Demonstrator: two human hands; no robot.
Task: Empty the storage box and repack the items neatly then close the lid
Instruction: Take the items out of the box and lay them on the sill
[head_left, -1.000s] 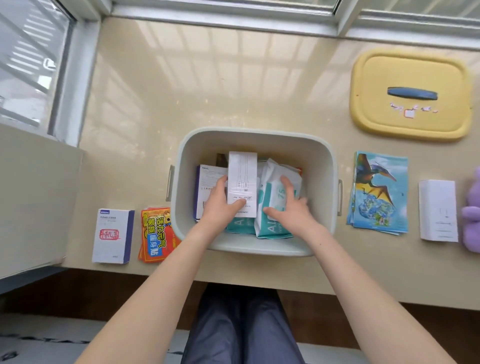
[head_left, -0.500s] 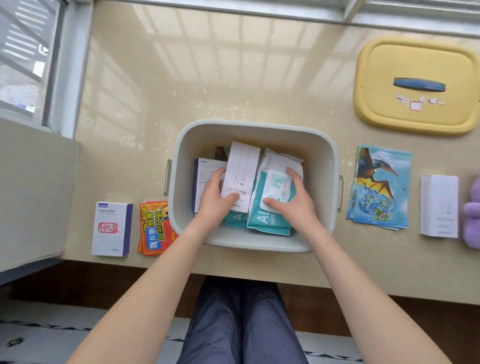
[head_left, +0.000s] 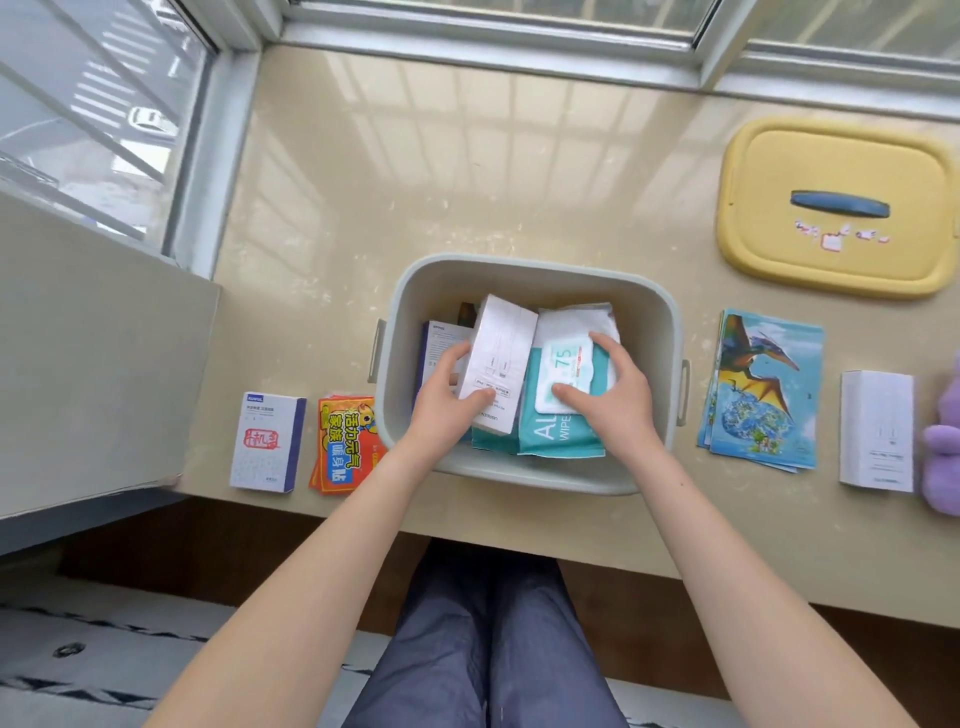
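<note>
Inside the box (head_left: 530, 280), the left hand (head_left: 441, 410) is gripping a white carton (head_left: 501, 358) while the right hand (head_left: 615, 395) is clasping a wipes pack (head_left: 563, 410). Several items are lying beside the box, the lid (head_left: 836, 208) well right of it, so emptying looks unfinished.

Beige counter (head_left: 467, 182) carries storage box (head_left: 524, 275), yellow lid (head_left: 831, 156) (off), leaflets (head_left: 763, 410).

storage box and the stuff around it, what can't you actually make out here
- Head view: the storage box floor and lower items, hidden under the white carton and wipes pack.
- Small dark item behind the carton: mostly covered, unidentifiable.
- Purple plush: cut off by the right edge.
- Stickers on the yellow lid: too small to read.
- Left hand and right hand: palm contact hidden.
</note>
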